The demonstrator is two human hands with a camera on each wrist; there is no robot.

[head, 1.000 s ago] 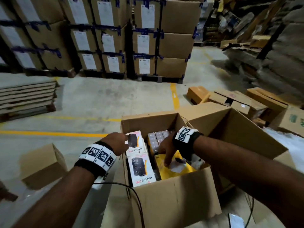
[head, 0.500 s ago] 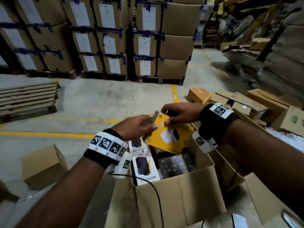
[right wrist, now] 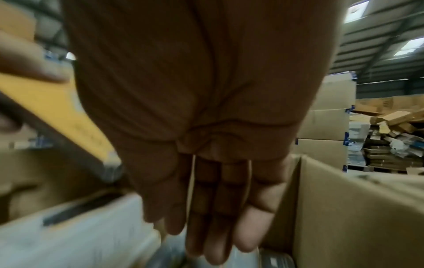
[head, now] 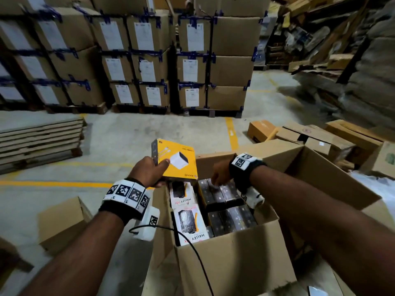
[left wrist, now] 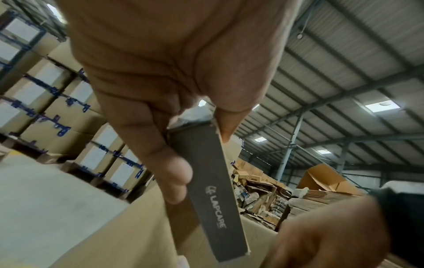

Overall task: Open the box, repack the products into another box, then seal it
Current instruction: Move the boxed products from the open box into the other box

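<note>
L fingers [left wrist: 176,174] curled along the grey spine of the yellow product box [head: 177,160], thumb pressed on its printed face; left hand [head: 147,171] grips it firm, lifted above the open carton [head: 230,259], centre of head view. Right hand [head: 221,174] just right of centre, fingers [right wrist: 218,208] straight and together, holding nothing, pointing down into the carton over the dark packs [head: 222,194]; whether they touch cannot tell, wrist view blurred. White packs [head: 190,223] stand along the carton's left side, dark ones fill the rest.

Step, prob: pull products out for repack. To do it well: keep the yellow box flat in the L grip, don't crush the thin spine. R hand should slide between packs and take one by its edges, lift straight up so neighbours don't drag. Watch the cable [head: 192,248] hanging over the carton's rim, may snag. Small empty box [head: 62,221] on the floor lower left looks a likely destination, not sure. Sealing not yet started.
</note>
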